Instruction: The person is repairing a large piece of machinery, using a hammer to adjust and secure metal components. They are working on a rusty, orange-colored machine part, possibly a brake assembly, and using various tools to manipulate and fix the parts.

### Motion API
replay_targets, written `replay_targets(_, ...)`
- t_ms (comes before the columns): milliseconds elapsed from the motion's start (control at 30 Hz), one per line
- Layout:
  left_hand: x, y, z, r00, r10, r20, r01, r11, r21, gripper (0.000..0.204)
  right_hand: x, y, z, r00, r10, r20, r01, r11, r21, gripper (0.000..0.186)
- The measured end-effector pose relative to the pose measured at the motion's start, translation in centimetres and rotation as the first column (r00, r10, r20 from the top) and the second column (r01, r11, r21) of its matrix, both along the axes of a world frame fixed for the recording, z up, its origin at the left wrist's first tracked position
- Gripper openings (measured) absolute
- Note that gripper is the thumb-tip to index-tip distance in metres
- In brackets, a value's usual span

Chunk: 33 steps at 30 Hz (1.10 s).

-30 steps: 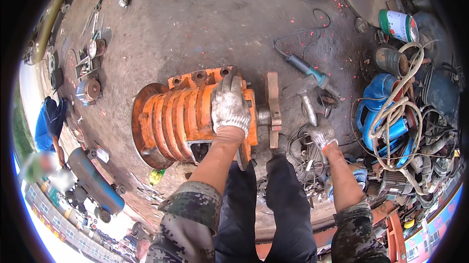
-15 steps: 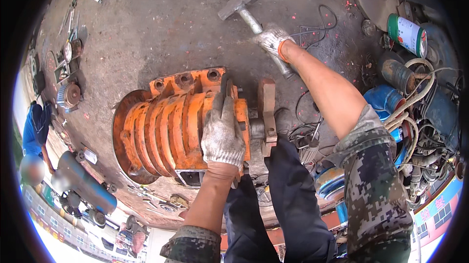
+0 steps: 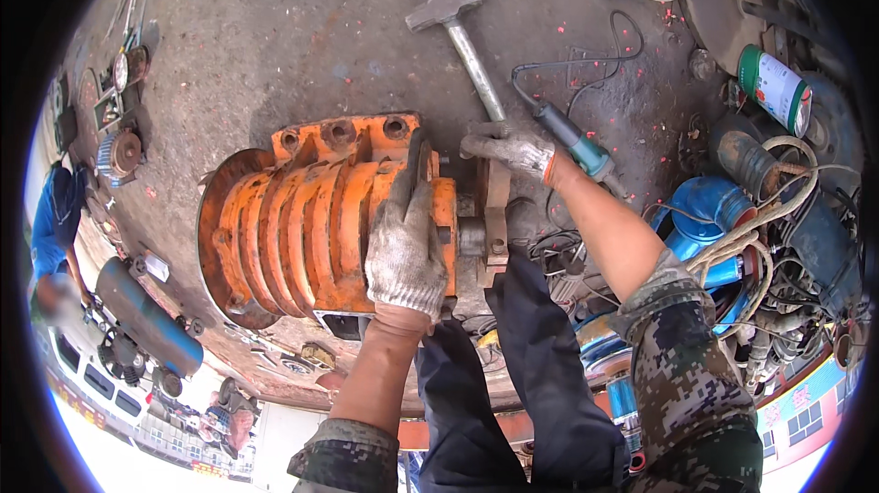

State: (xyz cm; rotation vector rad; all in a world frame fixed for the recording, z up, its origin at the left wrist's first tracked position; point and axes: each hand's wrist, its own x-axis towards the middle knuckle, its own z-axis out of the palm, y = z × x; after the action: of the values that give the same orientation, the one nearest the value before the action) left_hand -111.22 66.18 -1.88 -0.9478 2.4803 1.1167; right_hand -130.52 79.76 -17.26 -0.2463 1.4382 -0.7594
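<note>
Bracing the orange finned housing [image 3: 320, 227], which is lying on its side on the concrete floor [image 3: 275, 44] just in front of your knees, you are pressing your gloved left hand [image 3: 406, 250] flat over its 3 o'clock end, fingers spread and apparently pinning a thin dark flat piece against the fins rather than gripping anything round. Your right hand [image 3: 508, 147], also gloved, is closing around the lower end of the hammer [image 3: 458, 40] handle at about 1 o'clock from the housing; the steel head is pointing away toward 12 o'clock. Judging by this, you are readying a strike near the flange and shaft stub [image 3: 490, 227] at the housing's 3 o'clock side. Keeping your left fingers well clear of that flange is mattering most here, since they are sitting just beside it. Gripping further up the handle should be giving you more control. Watch the teal-handled power tool [image 3: 572, 140] and its cable lying right beside your wrist, and the tangle of hoses [image 3: 760, 246] at 3 o'clock.
</note>
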Motion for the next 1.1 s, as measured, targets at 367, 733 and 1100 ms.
replay_targets(367,-0.5,-0.2,0.0,0.999,-0.039,-0.018,0.038,0.998,-0.049,0.045,2.9,0.9,-5.5,0.866,-0.48,0.137,0.442,0.865,0.237,0.03)
replay_targets(733,0.0,0.1,-0.1,0.999,-0.036,-0.012,0.036,0.999,-0.021,0.043,4.9,3.6,4.6,0.645,-0.385,-0.66,-0.287,0.679,-0.676,0.047)
replay_targets(1100,-2.3,-0.6,-0.9,0.957,-0.289,0.003,0.275,0.907,-0.32,0.026,8.7,5.5,10.0,0.658,-0.405,-0.635,-0.209,0.712,-0.671,0.02)
